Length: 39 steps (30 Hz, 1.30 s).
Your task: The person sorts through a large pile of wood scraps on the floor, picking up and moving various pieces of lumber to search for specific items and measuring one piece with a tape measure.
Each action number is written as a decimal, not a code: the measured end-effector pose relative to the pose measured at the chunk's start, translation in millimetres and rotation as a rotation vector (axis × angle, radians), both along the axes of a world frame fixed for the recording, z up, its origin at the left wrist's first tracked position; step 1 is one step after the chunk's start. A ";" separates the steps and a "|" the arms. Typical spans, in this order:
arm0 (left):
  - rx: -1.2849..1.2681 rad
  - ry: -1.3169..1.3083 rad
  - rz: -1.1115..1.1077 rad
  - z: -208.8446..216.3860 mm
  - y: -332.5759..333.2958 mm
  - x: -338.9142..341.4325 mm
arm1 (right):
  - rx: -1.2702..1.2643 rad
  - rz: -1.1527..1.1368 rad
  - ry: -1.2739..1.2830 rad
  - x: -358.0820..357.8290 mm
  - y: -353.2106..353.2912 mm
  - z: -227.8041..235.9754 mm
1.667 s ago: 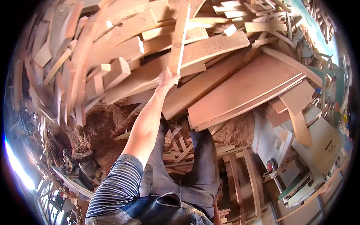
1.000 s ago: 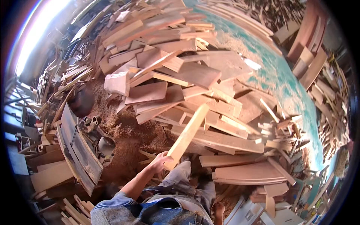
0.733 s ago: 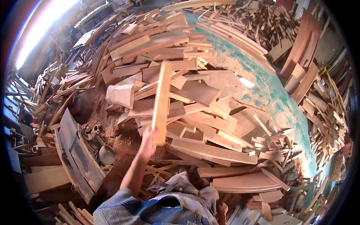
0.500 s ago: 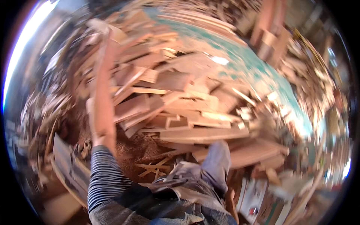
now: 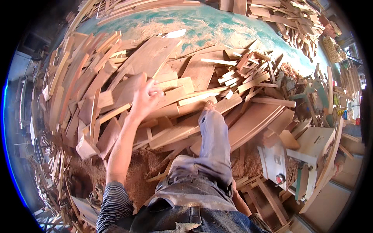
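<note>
My left hand [image 5: 147,98] is over the middle of a heap of wood offcuts. Its fingers are apart and slightly bent, and I see nothing held in them. Just past the fingers lies the end of a brown board [image 5: 132,87], and pale wood strips [image 5: 180,93] lie to their right. My right hand [image 5: 234,188] hangs low beside my right thigh. Most of it is hidden behind the leg, so its fingers do not show. My bare foot [image 5: 210,105] rests on the planks.
A large flat board [image 5: 149,56] slopes across the far side of the heap. Behind it runs a green floor [image 5: 210,23] strewn with wood shavings. At the right stands a pale machine [image 5: 312,141] with a red knob [image 5: 279,179]. Sawdust [image 5: 142,167] covers the ground near me.
My left hand was stretched far out to the upper left and now is closer, over the middle of the heap. My view has swung left, and the blur has mostly cleared.
</note>
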State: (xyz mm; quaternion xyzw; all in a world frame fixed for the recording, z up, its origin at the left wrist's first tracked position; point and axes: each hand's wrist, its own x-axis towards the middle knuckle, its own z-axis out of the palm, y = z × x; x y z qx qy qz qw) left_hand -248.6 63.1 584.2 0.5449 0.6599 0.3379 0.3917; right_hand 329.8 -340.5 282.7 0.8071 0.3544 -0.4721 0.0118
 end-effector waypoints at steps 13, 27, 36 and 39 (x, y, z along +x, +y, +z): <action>0.410 0.081 0.317 341.5 232.6 -129.8 | 0.298 0.429 -0.178 11.4 465.7 119.1; -0.472 -0.005 0.361 71.8 86.7 -88.4 | 0.282 0.382 0.025 -90.9 588.0 217.4; -0.847 -0.233 0.216 -96.0 214.8 -26.8 | 0.025 -0.006 -0.179 23.7 515.3 140.4; -0.875 -0.253 0.186 -126.1 307.5 -39.5 | -0.075 -0.010 -0.227 0.5 581.3 130.1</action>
